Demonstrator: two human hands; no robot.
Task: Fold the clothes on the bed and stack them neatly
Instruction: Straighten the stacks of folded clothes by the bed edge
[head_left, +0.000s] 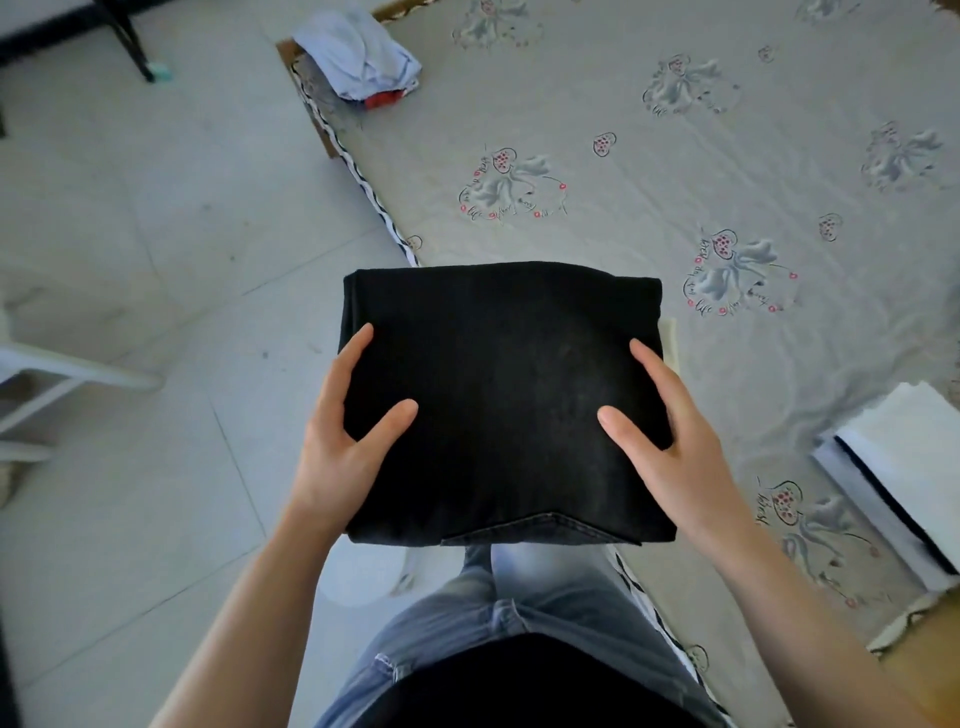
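A folded black garment (498, 364), thick and square, is held up in front of me over the bed's left edge. My left hand (343, 436) grips its left side, thumb on top and fingers underneath. My right hand (670, 436) grips the right side the same way. A crumpled pale blue garment (358, 52) with something red under it lies at the bed's far left corner. A folded white and dark stack (904, 478) sits on the bed at the right.
The bed (675, 156) has a grey flowered cover and runs from my legs up to the right. Tiled floor (130, 234) lies to the left, with a white frame (52, 379) at the left edge and a dark furniture leg (132, 47) at the top left.
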